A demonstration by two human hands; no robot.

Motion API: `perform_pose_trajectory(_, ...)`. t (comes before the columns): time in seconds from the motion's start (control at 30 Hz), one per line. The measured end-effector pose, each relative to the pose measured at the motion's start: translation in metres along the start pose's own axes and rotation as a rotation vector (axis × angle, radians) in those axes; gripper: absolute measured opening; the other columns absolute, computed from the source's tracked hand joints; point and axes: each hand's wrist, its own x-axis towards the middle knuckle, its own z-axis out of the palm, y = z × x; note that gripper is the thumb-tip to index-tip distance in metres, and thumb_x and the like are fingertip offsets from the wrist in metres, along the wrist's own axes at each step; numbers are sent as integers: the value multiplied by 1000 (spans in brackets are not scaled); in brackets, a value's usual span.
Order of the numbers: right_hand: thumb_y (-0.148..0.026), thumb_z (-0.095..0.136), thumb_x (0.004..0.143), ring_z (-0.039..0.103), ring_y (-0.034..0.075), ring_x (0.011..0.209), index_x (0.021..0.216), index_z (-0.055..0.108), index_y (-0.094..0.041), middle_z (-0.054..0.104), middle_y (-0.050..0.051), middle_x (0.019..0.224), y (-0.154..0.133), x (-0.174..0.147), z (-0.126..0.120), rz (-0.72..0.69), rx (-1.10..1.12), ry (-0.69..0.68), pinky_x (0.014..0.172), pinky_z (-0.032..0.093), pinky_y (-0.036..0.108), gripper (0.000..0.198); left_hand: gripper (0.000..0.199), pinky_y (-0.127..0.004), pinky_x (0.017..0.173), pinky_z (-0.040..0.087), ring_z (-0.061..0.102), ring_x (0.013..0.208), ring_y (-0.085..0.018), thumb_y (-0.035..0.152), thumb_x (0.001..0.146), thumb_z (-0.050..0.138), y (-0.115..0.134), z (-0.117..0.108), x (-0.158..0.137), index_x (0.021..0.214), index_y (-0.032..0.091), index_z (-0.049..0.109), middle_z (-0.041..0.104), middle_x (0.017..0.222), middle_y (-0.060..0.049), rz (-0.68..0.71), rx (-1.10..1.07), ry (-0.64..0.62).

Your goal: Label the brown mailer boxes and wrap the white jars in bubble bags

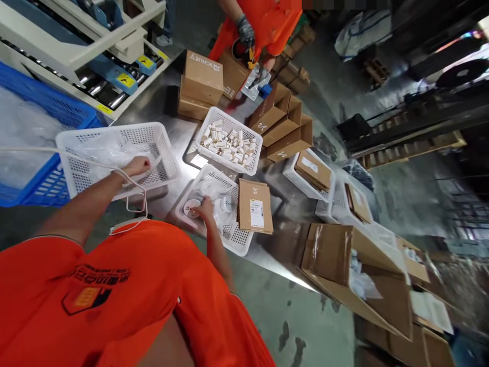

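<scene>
Shirt (pixel 126 285) and cable (pixel 144 199) lie nearest me, the cloth orange, the white cord running past my left wrist and looping down in front of it. Ahead, my right hand (pixel 207 208) reaches into a white basket (pixel 241 250) on the metal table (pixel 282 257), its fingers grasping the edge of a round jar (pixel 191 210) with a printed white lid. That jar lies in the basket's left part; a second jar (pixel 226 205) sits to its right amid clear wrap (pixel 212 187). Flat cartons (pixel 255 196), the top one labelled, lean over the basket's right side. My left hand (pixel 137 166) is inside the left basket (pixel 66 168), over loose film (pixel 103 150), fingers curled in; I cannot tell whether they pinch any of it. A blue crate (pixel 57 188) stands just beside that basket. To the right, a big carton (pixel 328 250) gapes open. Beyond my right hand, small boxes (pixel 229 145) fill the bottom of another basket (pixel 254 165), with open cartons (pixel 290 127) to its right and closed boxes (pixel 204 76) behind. Farther off is a roller conveyor (pixel 118 92) at left, and across the table a co-worker (pixel 267 25) in orange, one gloved hand (pixel 246 31) showing.
</scene>
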Motion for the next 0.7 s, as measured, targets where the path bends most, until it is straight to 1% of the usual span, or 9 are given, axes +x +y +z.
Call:
perform_pose_trajectory(0.1,-31,93,80,64,38,150,154,60,-13,70,23,157,2,0,3,43,62,28,128,47,42,83,26,-25,69,49,59,64,-12,19,90,81,14,-21,3,84,21,56,59,59,9,-28,-130,15)
perform_pose_trajectory(0.17,-30,93,79,61,39,155,158,58,-13,67,24,161,2,-1,7,42,93,56,131,45,43,89,28,-26,68,50,60,64,-13,19,80,82,24,-28,0,85,23,55,61,62,9,-22,-211,29)
perform_pose_trajectory(0.23,-26,93,76,62,39,154,164,54,-14,66,24,161,3,-4,11,25,151,82,129,48,43,96,35,-28,66,51,62,65,-14,20,71,87,35,-30,-5,86,23,56,65,66,6,-24,-318,33)
perform_pose_trajectory(0.3,-22,90,74,67,37,148,169,50,-16,63,23,163,4,-6,14,-9,241,94,124,54,42,104,42,-28,66,51,63,66,-14,20,67,91,47,-30,-8,91,23,56,67,70,7,-44,-440,41)
perform_pose_trajectory(0.37,-18,89,71,71,36,142,172,46,-16,61,24,165,4,-9,16,-36,325,98,119,58,42,110,45,-28,70,54,64,70,-12,22,74,91,57,-29,-9,100,23,54,67,74,9,-64,-535,63)
perform_pose_trajectory(0.43,-16,89,68,70,37,145,172,45,-12,59,27,167,4,-13,17,-51,374,131,121,59,43,113,41,-27,78,58,65,77,-9,22,88,85,62,-31,-7,111,24,52,68,84,12,-80,-565,122)
perform_pose_trajectory(0.53,-16,90,67,67,39,149,172,44,-5,59,30,165,7,-19,16,-58,408,203,125,57,43,115,33,-22,87,57,61,84,-5,17,105,71,54,-34,-3,125,23,46,65,94,13,-161,-484,290)
perform_pose_trajectory(0.63,-16,88,69,73,35,137,179,37,-11,59,25,163,15,-27,13,-65,452,205,121,61,44,121,34,-24,91,55,54,85,-8,5,107,65,33,-33,-8,132,18,46,63,100,9,-308,-301,456)
perform_pose_trajectory(0.7,-16,87,69,74,34,130,183,33,-17,58,20,161,22,-31,9,-66,464,180,117,63,46,126,44,-34,103,55,57,98,-13,-4,101,65,18,-30,-18,138,10,46,67,114,-1,-370,-176,514)
